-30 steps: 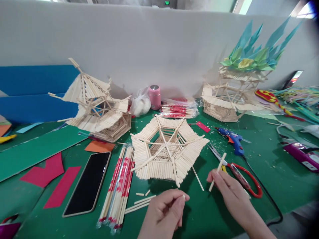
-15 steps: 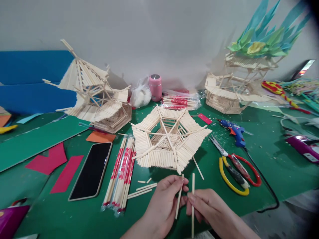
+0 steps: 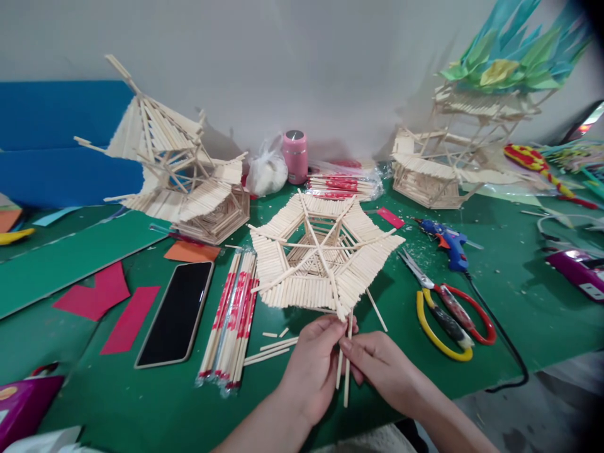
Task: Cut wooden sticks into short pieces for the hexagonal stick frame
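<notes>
Wooden sticks (image 3: 344,371), two of them, stand side by side and upright between my hands, left hand (image 3: 311,362) and right hand (image 3: 377,365) both pinching them at the top. Hexagonal stick roof (image 3: 323,261) sits just beyond my fingertips; scissors (image 3: 448,308) lie to the right.

From my remote view I can read no text, brand, number or sign anywhere. The wrapped chopstick bundle (image 3: 229,327) at about nine o'clock from my hands has red printing on its sleeves, but it is too small and blurred to make out as characters. The second wrapped bundle (image 3: 340,186), at twelve o'clock near the wall, shows the same red marks, equally unreadable. The pink canister (image 3: 295,156) at about eleven o'clock carries no lettering I can see. The phone (image 3: 177,312) at nine o'clock has a dark screen. The purple box (image 3: 21,402) at eight o'clock on the desk (image 3: 519,302) has a small mark, too blurred to read.
</notes>
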Demonstrator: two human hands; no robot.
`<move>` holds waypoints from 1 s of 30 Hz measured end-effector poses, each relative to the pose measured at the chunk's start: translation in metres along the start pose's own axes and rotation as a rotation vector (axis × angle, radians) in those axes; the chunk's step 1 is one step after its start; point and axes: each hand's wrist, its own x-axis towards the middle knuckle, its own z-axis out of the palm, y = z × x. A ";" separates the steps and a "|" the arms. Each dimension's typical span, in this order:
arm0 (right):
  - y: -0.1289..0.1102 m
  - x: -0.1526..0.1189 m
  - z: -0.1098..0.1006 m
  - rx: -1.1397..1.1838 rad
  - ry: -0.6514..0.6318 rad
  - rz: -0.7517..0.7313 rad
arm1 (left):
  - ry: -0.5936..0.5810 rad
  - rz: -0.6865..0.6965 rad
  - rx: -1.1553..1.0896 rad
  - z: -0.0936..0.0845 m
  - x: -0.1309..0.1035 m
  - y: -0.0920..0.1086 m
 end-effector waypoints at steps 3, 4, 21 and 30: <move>-0.002 0.000 0.002 -0.014 0.003 0.008 | 0.016 0.038 0.103 -0.002 0.001 -0.002; -0.003 -0.001 0.002 -0.020 0.003 0.014 | 0.028 0.059 0.152 -0.004 0.001 -0.002; 0.008 -0.011 -0.053 -0.400 0.346 0.053 | 0.154 0.902 1.611 -0.087 0.013 0.014; 0.023 -0.015 -0.052 -0.398 0.324 0.051 | 0.143 1.069 2.036 -0.066 0.006 0.006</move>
